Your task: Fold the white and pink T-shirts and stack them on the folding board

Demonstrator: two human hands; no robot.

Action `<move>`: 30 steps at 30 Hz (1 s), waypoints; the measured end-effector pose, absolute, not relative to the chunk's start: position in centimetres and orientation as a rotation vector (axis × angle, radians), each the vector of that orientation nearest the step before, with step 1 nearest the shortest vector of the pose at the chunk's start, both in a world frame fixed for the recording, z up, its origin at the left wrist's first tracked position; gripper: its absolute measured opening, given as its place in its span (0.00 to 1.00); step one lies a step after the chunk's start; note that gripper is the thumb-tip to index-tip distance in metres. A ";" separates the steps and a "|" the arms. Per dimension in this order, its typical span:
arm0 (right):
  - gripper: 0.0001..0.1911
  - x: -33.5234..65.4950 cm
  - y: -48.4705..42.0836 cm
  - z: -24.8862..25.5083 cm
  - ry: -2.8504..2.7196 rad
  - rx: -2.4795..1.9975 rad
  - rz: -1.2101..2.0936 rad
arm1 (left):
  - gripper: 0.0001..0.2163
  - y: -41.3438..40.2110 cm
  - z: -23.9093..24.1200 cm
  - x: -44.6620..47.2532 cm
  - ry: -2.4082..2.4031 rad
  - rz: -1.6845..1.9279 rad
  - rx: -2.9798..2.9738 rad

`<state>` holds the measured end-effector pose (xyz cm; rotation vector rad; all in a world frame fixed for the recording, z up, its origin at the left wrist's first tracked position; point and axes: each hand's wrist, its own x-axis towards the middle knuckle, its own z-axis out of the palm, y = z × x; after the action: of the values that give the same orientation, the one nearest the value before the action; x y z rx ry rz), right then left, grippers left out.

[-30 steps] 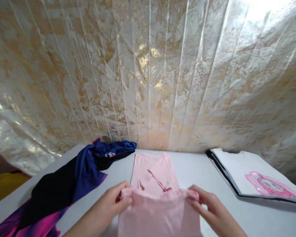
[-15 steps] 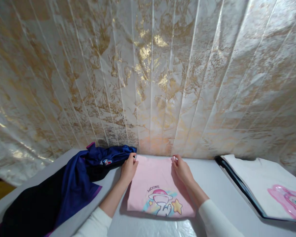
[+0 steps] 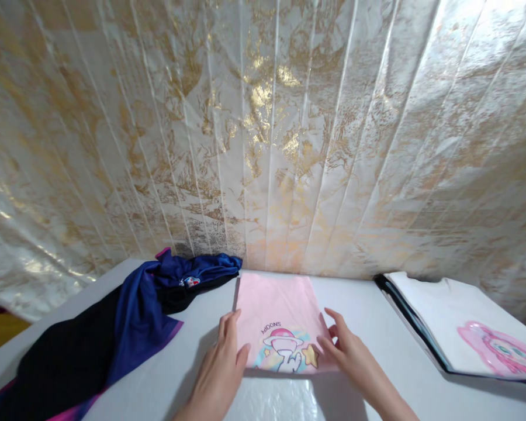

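A folded pink T-shirt (image 3: pixel 274 301) lies flat on the white table, with the word SNOOPY, a white cartoon figure in a pink hat and a gold star printed near its front edge. Along the shirt's left side rests my left hand (image 3: pixel 221 356), thumb and index finger apart at the edge. My right hand (image 3: pixel 348 345) is at the opposite side, fingers spread, its thumb tip over the pink fabric by the star. Neither hand grips the cloth visibly.
At left, a crumpled blue and black garment (image 3: pixel 135 327) with purple edging spreads over the table (image 3: pixel 403 351). A stack of folded shirts stands at right, a white shirt (image 3: pixel 438 298) with a pink print on top. Behind hangs a silver and gold sheet (image 3: pixel 263 146).
Both hands have left the far corners of the pink T-shirt and come back toward me, down along its sides. Their fingers have opened. The shirt still lies folded between them.
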<state>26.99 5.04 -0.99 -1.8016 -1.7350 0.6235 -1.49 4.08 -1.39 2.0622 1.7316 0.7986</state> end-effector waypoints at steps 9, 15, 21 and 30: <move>0.14 26.3 0.7 -2.7 -1.907 -1.849 0.344 | 0.27 0.2 -3.1 -2.1 1.763 0.719 2.347; 0.14 26.4 -0.2 -3.9 -1.988 -1.880 0.206 | 0.26 -1.2 -1.6 -2.2 1.730 0.592 2.333; 0.14 27.0 -1.1 -4.4 -1.962 -1.827 0.312 | 0.24 -1.9 -0.3 -2.5 1.784 0.481 2.337; 0.21 27.2 8.0 -1.4 -1.591 -1.666 0.467 | 0.16 0.7 -2.7 4.3 1.087 0.837 3.310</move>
<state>27.24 7.99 -1.45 -1.6663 -1.5913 0.4665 4.27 0.72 -2.66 3.3098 1.0868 0.8372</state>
